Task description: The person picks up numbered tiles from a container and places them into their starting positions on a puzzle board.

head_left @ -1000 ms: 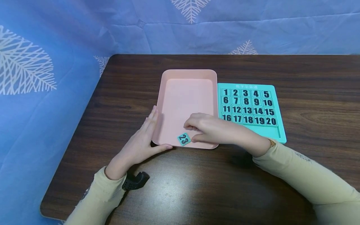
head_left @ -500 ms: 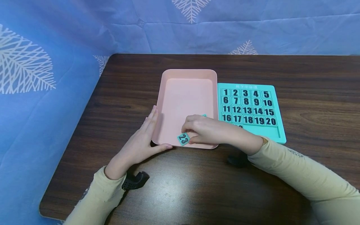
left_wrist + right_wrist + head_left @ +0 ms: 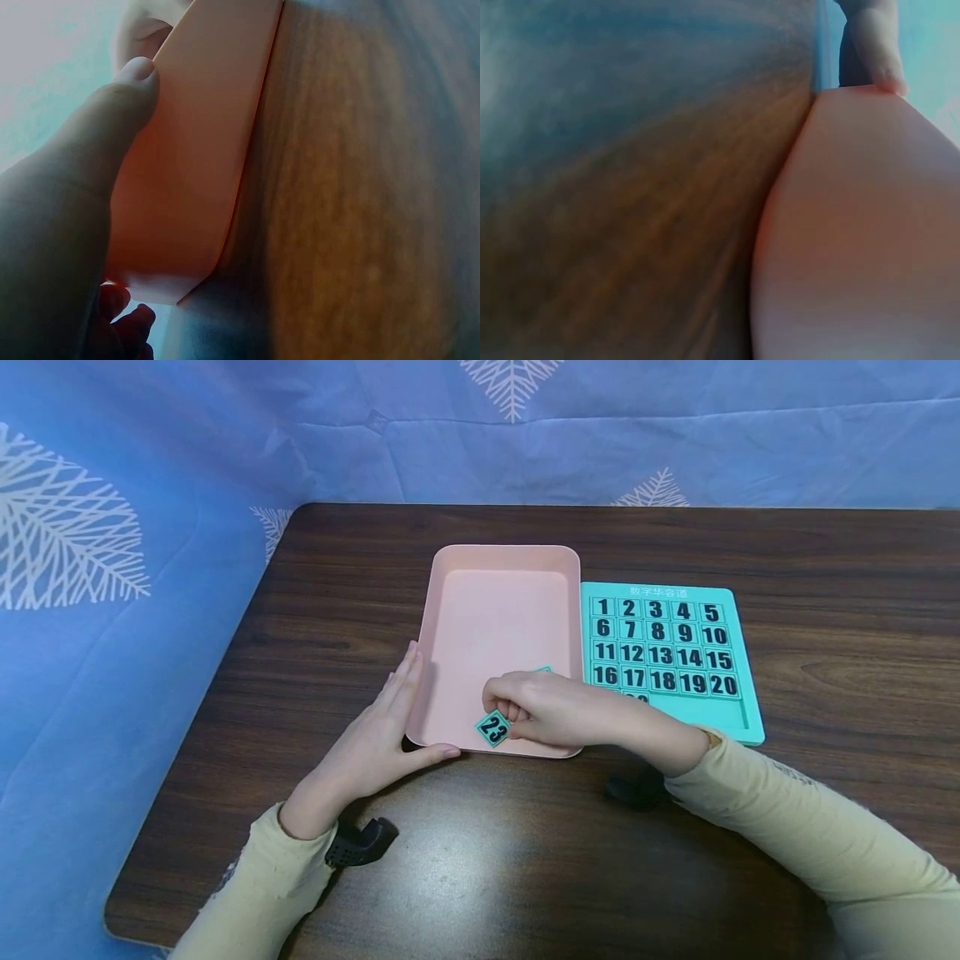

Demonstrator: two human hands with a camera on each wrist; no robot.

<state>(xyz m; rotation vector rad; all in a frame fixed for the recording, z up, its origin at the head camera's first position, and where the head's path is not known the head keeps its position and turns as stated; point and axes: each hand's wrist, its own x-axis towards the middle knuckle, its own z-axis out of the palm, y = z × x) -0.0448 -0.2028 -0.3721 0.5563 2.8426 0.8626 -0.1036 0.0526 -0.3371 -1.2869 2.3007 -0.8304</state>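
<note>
In the head view a pink tray (image 3: 498,618) lies on the dark wood table. My left hand (image 3: 367,743) rests against its near left corner, fingers straight along the left wall and thumb on the near rim. My right hand (image 3: 562,706) reaches into the tray's near end, pinching a turquoise number tile (image 3: 492,727) marked 23 between thumb and curled index finger. The corner of another turquoise piece (image 3: 544,669) peeks out behind that hand. Both wrist views show mostly the tray's outer wall (image 3: 195,150); the tile is out of sight there.
Touching the tray's right side is a turquoise number board (image 3: 750,718) with rows of tiles from 1 to 20. My right forearm covers its lower left part, where a tile top just shows. A blue patterned cloth (image 3: 420,452) hangs behind the table (image 3: 337,577).
My right hand has shifted slightly left, and its fingers have closed onto the 23 tile, which has turned a little. Another turquoise piece has come into sight behind it. My left hand stays put.
</note>
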